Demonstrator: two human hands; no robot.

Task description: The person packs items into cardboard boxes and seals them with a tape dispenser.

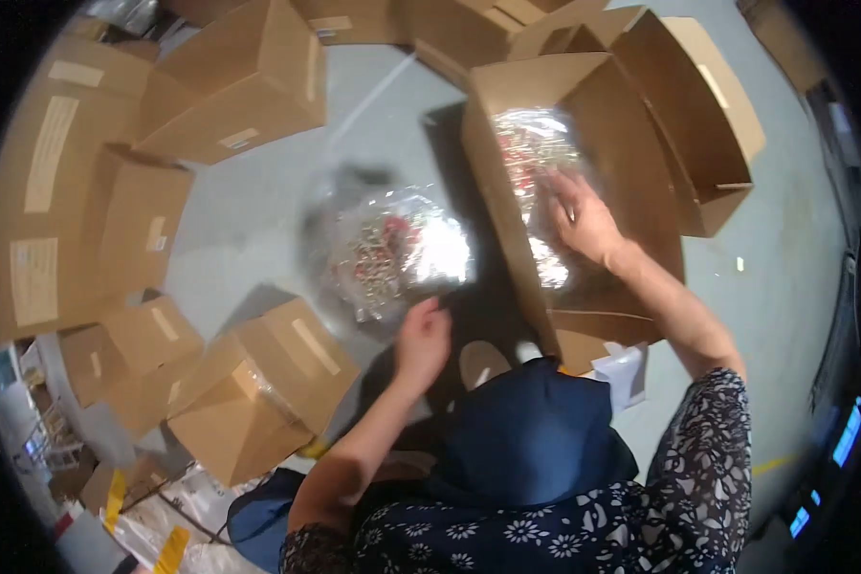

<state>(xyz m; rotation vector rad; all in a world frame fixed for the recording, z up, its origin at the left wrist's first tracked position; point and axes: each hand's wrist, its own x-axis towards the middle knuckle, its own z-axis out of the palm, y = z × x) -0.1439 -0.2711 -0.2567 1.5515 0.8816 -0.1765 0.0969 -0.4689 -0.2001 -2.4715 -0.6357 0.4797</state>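
My right hand (584, 218) reaches down into a tall open cardboard box (631, 143) on the right. Its fingers are spread over a clear plastic bag (538, 139) of small red and gold-coloured pieces inside the box. A second clear bag (378, 253) with similar red and gold pieces lies on the grey floor left of that box. Close below this bag's near edge is my left hand (424, 340), its fingers loosely curled, with nothing visible in them. The exact kind of the pieces is too blurred to tell.
Several cardboard boxes stand around the floor, including an open one (239, 77) at the far left and a smaller one (263, 383) at the near left. Another open box (684, 115) adjoins the right box. A white paper (624, 373) sits at the right box's near end.
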